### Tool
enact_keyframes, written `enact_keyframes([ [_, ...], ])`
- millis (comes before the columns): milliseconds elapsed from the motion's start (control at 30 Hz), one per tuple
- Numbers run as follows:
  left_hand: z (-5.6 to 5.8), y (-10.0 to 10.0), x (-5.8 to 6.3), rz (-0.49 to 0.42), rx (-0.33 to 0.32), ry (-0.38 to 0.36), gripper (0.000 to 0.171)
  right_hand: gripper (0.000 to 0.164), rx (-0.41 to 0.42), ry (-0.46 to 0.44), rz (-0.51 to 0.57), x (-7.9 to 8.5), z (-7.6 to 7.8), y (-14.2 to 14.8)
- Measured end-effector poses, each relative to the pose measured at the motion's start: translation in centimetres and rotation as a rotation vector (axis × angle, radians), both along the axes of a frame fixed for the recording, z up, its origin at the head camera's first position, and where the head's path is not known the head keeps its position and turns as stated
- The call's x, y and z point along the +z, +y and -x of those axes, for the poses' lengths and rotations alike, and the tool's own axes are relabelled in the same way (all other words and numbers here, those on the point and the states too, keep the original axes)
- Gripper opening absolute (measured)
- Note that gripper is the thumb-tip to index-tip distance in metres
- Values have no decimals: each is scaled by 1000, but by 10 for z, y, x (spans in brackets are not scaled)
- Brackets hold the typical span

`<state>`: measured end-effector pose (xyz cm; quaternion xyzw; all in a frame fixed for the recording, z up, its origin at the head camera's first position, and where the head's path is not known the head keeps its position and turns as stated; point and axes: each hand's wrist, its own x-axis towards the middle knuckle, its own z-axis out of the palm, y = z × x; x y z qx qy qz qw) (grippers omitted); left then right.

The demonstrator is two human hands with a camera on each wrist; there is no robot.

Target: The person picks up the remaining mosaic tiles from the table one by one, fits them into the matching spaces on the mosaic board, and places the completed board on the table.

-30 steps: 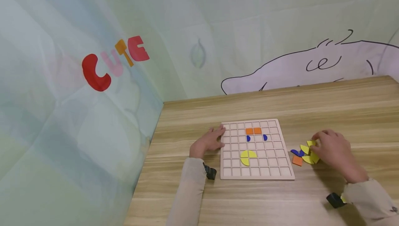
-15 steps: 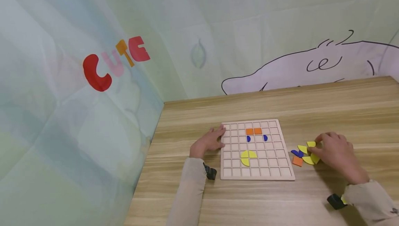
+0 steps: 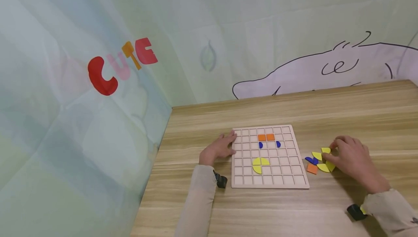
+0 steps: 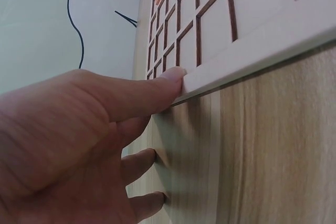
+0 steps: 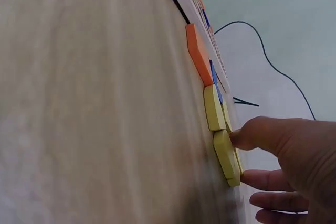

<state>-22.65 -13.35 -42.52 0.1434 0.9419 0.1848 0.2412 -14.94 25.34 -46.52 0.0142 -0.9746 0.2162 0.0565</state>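
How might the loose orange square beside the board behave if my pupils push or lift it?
The orange square is probably stiff, with straight, crisp edges. Lying flat, it would likely slide rather than roll. Looking small and thin, it should be light.

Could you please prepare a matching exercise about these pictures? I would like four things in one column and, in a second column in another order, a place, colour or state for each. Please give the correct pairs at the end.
Column one
1. Board
2. Loose square
3. Left hand
4. Right hand

Column two
A. At the loose yellow pieces
B. Pale and gridded
C. Touching the board's left edge
D. Orange

Pairs: 1-B; 2-D; 3-C; 4-A
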Motion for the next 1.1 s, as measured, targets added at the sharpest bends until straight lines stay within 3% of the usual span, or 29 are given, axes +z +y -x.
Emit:
enact_keyframes([
  [400, -1, 1, 0, -4, 9, -6, 65, 48, 20, 54, -2, 14, 1, -7],
  [667, -1, 1, 1, -8, 7, -9, 65, 39, 42, 91, 36, 27, -1, -22],
  [1100, -2, -1, 2, -27, -8, -9, 65, 29, 171, 210, -10, 41, -11, -63],
])
